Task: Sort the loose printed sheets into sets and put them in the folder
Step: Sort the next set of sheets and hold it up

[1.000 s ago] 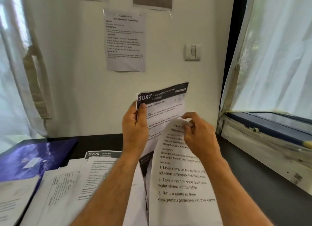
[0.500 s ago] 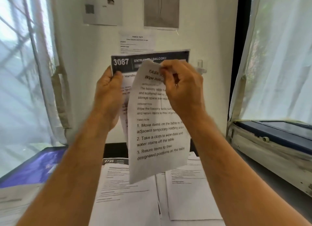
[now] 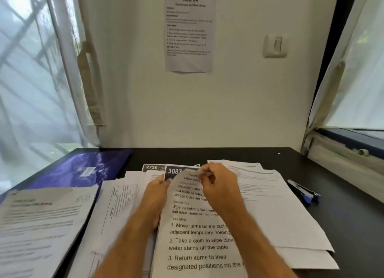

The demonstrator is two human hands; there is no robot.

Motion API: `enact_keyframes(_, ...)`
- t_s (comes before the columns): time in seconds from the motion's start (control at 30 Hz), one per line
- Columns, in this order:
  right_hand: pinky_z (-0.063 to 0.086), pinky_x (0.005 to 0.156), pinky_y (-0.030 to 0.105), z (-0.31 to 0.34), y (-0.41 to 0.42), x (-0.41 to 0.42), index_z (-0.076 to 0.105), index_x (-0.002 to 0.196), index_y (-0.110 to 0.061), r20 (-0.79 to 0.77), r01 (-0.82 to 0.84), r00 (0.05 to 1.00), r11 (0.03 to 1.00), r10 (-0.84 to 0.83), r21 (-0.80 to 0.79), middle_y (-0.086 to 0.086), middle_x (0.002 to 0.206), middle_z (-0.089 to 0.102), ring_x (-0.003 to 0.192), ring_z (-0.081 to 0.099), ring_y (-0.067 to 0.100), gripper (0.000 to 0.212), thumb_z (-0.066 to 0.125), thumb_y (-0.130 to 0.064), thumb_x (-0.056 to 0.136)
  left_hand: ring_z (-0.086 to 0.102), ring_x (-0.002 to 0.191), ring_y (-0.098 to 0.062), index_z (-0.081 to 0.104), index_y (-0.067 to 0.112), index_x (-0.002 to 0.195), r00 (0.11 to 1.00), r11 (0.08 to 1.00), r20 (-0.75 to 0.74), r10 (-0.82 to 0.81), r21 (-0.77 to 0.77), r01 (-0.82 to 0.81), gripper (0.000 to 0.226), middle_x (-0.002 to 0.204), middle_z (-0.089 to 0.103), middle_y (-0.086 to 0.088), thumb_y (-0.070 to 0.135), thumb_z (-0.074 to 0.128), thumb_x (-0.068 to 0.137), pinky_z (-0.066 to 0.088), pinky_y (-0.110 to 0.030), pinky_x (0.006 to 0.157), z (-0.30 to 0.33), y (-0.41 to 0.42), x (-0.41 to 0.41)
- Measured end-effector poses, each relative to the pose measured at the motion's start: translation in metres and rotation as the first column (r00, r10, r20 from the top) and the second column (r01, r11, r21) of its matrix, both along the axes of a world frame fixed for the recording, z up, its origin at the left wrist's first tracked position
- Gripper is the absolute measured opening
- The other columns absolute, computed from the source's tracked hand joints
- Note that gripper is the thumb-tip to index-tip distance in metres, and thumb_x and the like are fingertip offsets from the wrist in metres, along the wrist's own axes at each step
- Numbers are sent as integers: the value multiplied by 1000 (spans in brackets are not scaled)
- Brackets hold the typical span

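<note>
While our left hand [image 3: 156, 191] grips the left edge of the 3087 sheet [image 3: 174, 171], thumb on its dark header, our right hand [image 3: 218, 189] pinches the top of the white sheet [image 3: 197, 242] that lies over it, the one with the numbered steps about wiping a table. Both sheets are low over the black desk [image 3: 239, 154], above the other papers; we cannot tell whether they touch the pile beneath. Just behind the 3087 sheet, a 2726 sheet [image 3: 151, 167] peeks out, lying flat. To the left of our forearm lies a form with a table [image 3: 118, 203] printed on it, and further left a blurred page [image 3: 39, 225] at the desk's near-left corner. To the right, a spread of white sheets [image 3: 276, 213] fans out, overlapping one another, text mostly too faint to read. Beyond the blurred page, at the desk's back-left, lies the blue folder [image 3: 83, 169], flat and closed, a small white label on its cover. Near the right edge of the desk, just beside the right-hand spread, sits a blue-and-black stapler [image 3: 304, 191]. On the wall ahead hangs a printed notice [image 3: 189, 32], and to its right a light switch [image 3: 275, 45]. Curtains [image 3: 89, 74] hang at the windows on both sides.
</note>
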State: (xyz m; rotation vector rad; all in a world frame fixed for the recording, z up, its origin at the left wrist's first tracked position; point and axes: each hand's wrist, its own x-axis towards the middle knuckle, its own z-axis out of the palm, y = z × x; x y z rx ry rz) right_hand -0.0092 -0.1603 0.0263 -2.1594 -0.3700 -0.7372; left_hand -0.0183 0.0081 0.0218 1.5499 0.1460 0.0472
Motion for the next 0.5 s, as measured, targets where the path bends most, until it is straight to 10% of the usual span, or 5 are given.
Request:
enact_keyframes(0.27, 49, 63, 10, -11, -14, -8, 51, 81, -30, 105, -115, 985, 976, 136, -183, -16, 94, 59, 89, 58, 4, 35, 85, -22, 72, 75, 90, -31, 69, 14, 102, 994, 990, 14, 110, -88, -108, 18, 93, 78, -9, 15, 51, 102, 57, -57, 88, -7, 9, 16)
enact_keyframes(0.5, 41, 55, 10, -14, -21, -11, 52, 79, -21, 350, -104, 925, 985, 147, -138, -13, 87, 53, 75, 50, -1, 21, 66, -35, 71, 74, 91, -33, 69, 16, 102, 984, 969, 65, 167, -193, -151, 16, 95, 77, -11, 15, 52, 102, 58, -55, 87, -4, 9, 17)
